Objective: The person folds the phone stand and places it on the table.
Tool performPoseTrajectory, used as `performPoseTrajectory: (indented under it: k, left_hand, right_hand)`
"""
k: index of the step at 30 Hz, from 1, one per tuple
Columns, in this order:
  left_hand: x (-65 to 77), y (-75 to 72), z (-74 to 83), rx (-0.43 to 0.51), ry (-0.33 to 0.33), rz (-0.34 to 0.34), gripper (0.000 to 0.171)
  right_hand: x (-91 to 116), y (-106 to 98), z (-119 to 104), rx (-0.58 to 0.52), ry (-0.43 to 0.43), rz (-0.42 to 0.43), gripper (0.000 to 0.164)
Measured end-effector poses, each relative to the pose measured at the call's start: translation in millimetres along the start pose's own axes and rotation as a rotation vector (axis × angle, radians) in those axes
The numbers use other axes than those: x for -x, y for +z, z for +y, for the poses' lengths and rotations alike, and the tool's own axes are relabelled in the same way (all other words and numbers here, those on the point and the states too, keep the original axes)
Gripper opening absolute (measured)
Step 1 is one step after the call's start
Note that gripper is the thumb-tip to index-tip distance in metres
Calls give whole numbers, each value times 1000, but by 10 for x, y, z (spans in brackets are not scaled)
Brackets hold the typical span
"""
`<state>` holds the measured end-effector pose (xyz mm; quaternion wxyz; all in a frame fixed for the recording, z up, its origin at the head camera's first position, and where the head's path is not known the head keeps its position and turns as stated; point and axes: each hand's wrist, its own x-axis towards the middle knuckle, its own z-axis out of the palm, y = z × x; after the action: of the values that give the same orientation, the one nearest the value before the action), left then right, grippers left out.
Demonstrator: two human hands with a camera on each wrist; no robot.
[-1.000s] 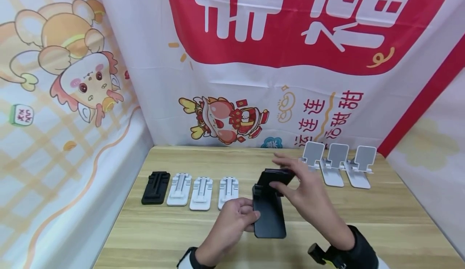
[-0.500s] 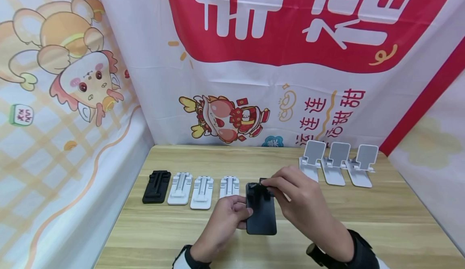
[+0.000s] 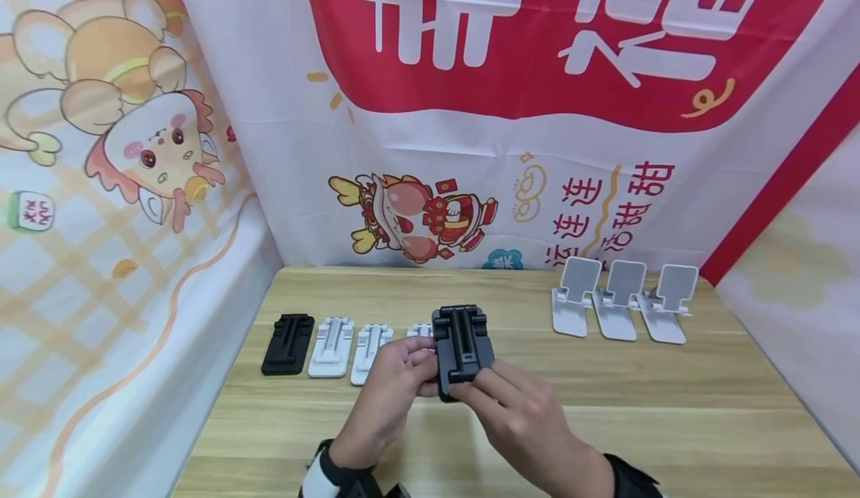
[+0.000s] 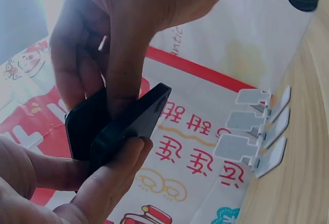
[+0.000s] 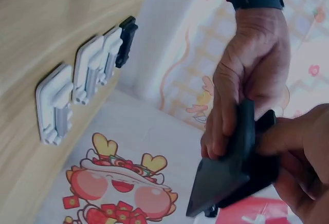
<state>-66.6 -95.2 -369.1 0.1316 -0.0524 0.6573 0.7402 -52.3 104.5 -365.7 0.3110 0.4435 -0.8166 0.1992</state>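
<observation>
My left hand [image 3: 401, 378] grips a black folding phone stand [image 3: 463, 341] by its left edge, above the table. At the stand's lower right end, the fingers of my right hand [image 3: 520, 416] pinch its top part. The head view shows the hinged neck lying lengthwise along the base. In the left wrist view the stand's base plate [image 4: 146, 116] and the other plate lie a narrow angle apart, with a right-hand finger reaching in between. The right wrist view shows the base plate [image 5: 218, 180] held between both hands.
On the wooden table [image 3: 336, 438], a folded black stand [image 3: 287, 344] and white folded stands [image 3: 331, 347] form a row at left, partly hidden by my left hand. Three unfolded white stands [image 3: 621, 300] stand at back right. A printed cloth [image 3: 430, 139] hangs behind.
The raised plate of the black stand has been folded down toward its base, and the stand has tilted and moved left and up. My right hand has shifted from its top to its lower end.
</observation>
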Motion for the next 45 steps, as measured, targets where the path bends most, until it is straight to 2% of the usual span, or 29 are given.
performPoseTrajectory:
  k: [4,6,8,10,12,13,15,18,24,29,34,38,41,45]
  left_hand:
    - [2,-3,-33,6,13,4,41]
    - [-6,-10,-49,12,16,-1,41]
    - [-4,-4,-52,10,11,-5,42]
    - [9,9,-54,2,10,-17,43]
    - [24,27,-58,-3,18,-26,44]
    - [32,37,-62,-4,21,-25,44]
    - [39,41,-75,1,29,-29,45]
    - [45,30,-83,11,38,-42,47]
    - [80,-5,-50,63,22,-91,43]
    - [79,24,-13,-15,-10,-79,52]
    - [73,67,-20,-80,-35,-43,45]
    - [69,85,-37,-129,-18,-26,46]
    - [66,115,-40,-254,15,24,54]
    - [75,194,-26,-550,21,84,81]
  right_hand:
    - [-15,-55,90,-228,192,-48,21]
    - [-45,-82,152,-317,360,-44,24]
    - [-93,-102,237,-440,595,-99,30]
    - [-127,-107,327,-613,836,-187,41]
    - [-137,-99,410,-836,1046,-285,51]
    - [-132,-94,449,-955,1129,-329,55]
    - [-104,-81,500,-1154,1201,-367,58]
    - [-76,-71,549,-1284,1206,-410,59]
    - [-63,-57,582,-1286,1189,-438,53]
    - [-49,-41,587,-1264,1169,-443,51]
    - [-31,-31,590,-1249,1154,-441,46]
    - [-22,-21,594,-1240,1146,-436,39]
    - [-22,-16,583,-1231,1148,-424,39]
    - [-34,7,541,-1214,1141,-402,39]
